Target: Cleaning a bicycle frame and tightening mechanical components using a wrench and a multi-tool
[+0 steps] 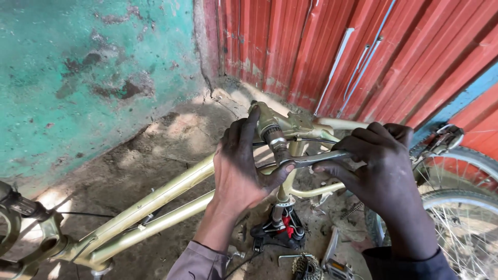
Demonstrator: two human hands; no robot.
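Note:
A gold bicycle frame (155, 199) lies upside down across the ground, its bottom bracket shell (270, 127) raised at the centre. My left hand (241, 166) wraps around the shell and its threaded axle end, thumb hooked under. My right hand (381, 171) grips the handle of a grey metal wrench (314, 159), whose head sits on the axle just below the shell. Both hands are smeared with grease.
A teal painted wall (93, 78) stands to the left and red corrugated metal sheeting (363, 52) behind. A bicycle wheel (456, 212) with tyre is at the right. A sprocket cluster (306, 267), a pedal (337, 268) and small parts lie on the dirt ground.

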